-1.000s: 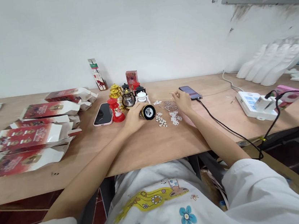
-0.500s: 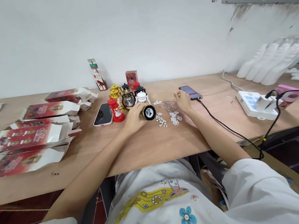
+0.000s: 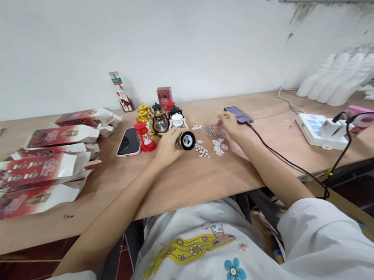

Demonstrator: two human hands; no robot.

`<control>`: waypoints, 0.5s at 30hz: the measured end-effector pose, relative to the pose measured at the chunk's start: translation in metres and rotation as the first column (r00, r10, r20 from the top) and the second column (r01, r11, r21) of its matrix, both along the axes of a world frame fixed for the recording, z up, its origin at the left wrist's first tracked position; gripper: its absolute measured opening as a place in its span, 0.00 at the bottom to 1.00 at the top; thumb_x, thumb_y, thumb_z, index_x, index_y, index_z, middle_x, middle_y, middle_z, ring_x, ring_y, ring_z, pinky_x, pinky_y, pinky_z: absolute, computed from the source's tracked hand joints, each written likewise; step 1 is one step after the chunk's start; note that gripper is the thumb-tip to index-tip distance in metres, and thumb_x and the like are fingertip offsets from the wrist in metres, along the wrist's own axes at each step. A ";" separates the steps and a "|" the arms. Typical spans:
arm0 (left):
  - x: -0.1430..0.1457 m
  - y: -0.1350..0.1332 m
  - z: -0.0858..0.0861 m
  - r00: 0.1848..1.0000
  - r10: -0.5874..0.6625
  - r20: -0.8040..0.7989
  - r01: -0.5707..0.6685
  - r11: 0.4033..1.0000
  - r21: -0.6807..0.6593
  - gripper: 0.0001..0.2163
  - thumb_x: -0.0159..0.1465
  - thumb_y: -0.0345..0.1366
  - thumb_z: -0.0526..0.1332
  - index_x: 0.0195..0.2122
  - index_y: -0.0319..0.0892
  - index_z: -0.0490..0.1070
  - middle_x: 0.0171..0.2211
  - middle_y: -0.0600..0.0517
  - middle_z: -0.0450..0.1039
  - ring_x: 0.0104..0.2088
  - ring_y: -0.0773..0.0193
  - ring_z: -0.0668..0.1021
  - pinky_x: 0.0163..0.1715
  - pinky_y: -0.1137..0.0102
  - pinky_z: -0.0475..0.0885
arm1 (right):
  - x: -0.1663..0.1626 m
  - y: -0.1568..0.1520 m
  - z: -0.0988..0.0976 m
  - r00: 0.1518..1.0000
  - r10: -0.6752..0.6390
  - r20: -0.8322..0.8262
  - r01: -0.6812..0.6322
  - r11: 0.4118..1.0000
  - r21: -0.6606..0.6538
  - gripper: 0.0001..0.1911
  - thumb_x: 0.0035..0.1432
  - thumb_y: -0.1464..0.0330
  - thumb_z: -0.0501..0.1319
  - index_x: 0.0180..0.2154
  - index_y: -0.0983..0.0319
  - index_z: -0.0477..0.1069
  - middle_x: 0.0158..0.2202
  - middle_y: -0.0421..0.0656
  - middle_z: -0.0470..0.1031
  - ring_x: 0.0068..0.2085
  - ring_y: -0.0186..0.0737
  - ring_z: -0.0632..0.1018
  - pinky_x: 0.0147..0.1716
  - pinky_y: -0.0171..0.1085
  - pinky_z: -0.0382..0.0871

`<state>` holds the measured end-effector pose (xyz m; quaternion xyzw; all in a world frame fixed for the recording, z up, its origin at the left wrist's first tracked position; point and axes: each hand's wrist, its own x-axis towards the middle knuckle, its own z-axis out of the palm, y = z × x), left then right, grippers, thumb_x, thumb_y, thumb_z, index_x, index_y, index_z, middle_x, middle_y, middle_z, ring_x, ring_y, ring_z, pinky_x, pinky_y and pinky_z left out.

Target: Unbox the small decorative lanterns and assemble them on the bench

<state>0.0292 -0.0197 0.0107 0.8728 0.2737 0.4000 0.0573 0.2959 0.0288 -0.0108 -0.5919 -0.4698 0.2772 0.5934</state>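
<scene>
My left hand (image 3: 170, 146) is closed around a small black and gold lantern (image 3: 187, 140), tipped so that its round base with a whitish centre faces me. My right hand (image 3: 229, 123) hovers by a pile of thin metal pieces (image 3: 212, 131), fingertips pinched together; what they hold, if anything, is too small to make out. Small round button-like pieces (image 3: 202, 151) and little white tabs (image 3: 219, 147) lie between the hands. Behind my left hand stand a white lantern (image 3: 178, 121), a red lantern (image 3: 145, 138), gold lanterns (image 3: 143, 113) and dark ones (image 3: 160, 123).
Several opened red and white cartons (image 3: 37, 170) lie at the left. A phone (image 3: 128, 142) rests beside the red lantern; another phone (image 3: 237, 114) with a black cable (image 3: 274, 156) lies right. A power strip (image 3: 320, 131) and stacked white foam-like pieces (image 3: 336, 78) are farther right.
My right hand has shifted slightly, with its fingertips now pointing left above the metal pieces. My left hand keeps the lantern in nearly the same place.
</scene>
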 end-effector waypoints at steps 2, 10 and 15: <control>0.000 0.000 0.000 1.000 0.001 -0.011 -0.001 1.000 0.005 0.17 0.53 0.32 0.62 0.45 0.41 0.69 0.43 0.47 0.73 0.45 0.55 0.75 0.45 0.64 0.69 | 0.000 0.000 0.001 0.999 -0.006 -0.034 0.006 1.000 -0.015 0.10 0.59 0.61 0.55 0.31 0.60 0.62 0.23 0.38 0.70 0.26 0.34 0.75 0.29 0.33 0.71; 0.000 0.000 0.001 1.000 -0.002 -0.009 0.002 0.999 0.033 0.16 0.54 0.32 0.62 0.45 0.42 0.69 0.42 0.47 0.73 0.44 0.56 0.74 0.45 0.65 0.68 | 0.005 0.000 0.000 0.987 -0.076 0.145 0.076 0.997 0.001 0.11 0.58 0.62 0.56 0.29 0.62 0.67 0.24 0.39 0.73 0.28 0.33 0.74 0.32 0.33 0.68; -0.001 0.001 -0.001 1.000 -0.009 -0.013 0.010 0.998 0.065 0.16 0.54 0.31 0.62 0.45 0.41 0.69 0.43 0.47 0.72 0.44 0.57 0.74 0.45 0.66 0.68 | 0.007 0.002 0.000 0.988 -0.101 0.116 0.099 0.995 0.025 0.15 0.56 0.57 0.58 0.29 0.63 0.69 0.24 0.38 0.72 0.25 0.30 0.72 0.27 0.29 0.65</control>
